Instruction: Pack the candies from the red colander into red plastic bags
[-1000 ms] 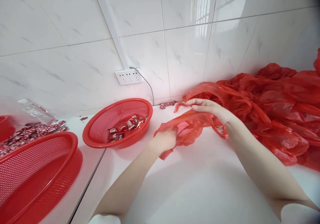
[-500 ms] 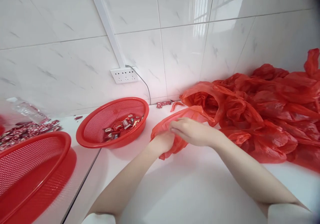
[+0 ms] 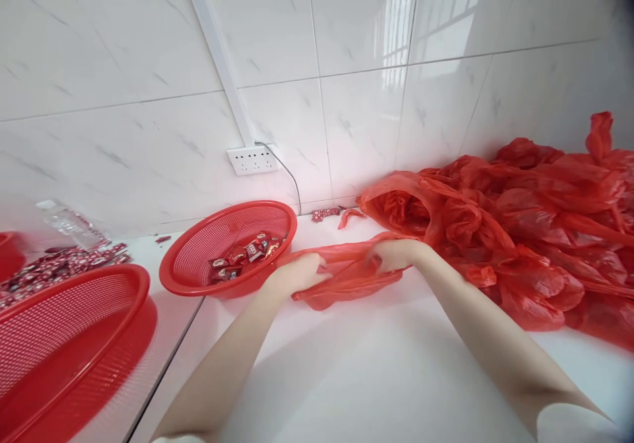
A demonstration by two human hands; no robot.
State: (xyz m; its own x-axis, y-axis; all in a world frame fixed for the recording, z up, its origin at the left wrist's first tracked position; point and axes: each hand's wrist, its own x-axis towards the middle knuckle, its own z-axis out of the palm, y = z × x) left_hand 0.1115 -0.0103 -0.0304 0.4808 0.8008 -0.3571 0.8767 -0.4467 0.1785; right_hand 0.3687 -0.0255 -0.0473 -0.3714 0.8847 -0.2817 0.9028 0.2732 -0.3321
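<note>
A thin red plastic bag (image 3: 347, 284) is stretched sideways between my hands, just above the white table (image 3: 366, 377). My left hand (image 3: 301, 272) grips its left end, thumb and fingers curled at the bag's edge. At the other end, my right hand (image 3: 392, 255) holds the bag with bent fingers, partly covered by the film. Close beside my left hand stands a red mesh basket (image 3: 185, 258) with several small wrapped snacks (image 3: 252, 251) in it. Behind my right hand lies a big heap of red plastic bags (image 3: 525, 232).
A larger red basket (image 3: 141, 284) stands at the left front. Beyond it are a pile of red patterned packets (image 3: 64, 265) and a clear plastic bottle (image 3: 74, 225). A power socket (image 3: 252, 160) with a grey cable sits on the tiled wall. Small red scraps (image 3: 325, 214) lie along the wall.
My hands have moved apart, the left one leftward and the right one slightly right. The bag, bunched around them before, is now spread wide. The view has tilted slightly.
</note>
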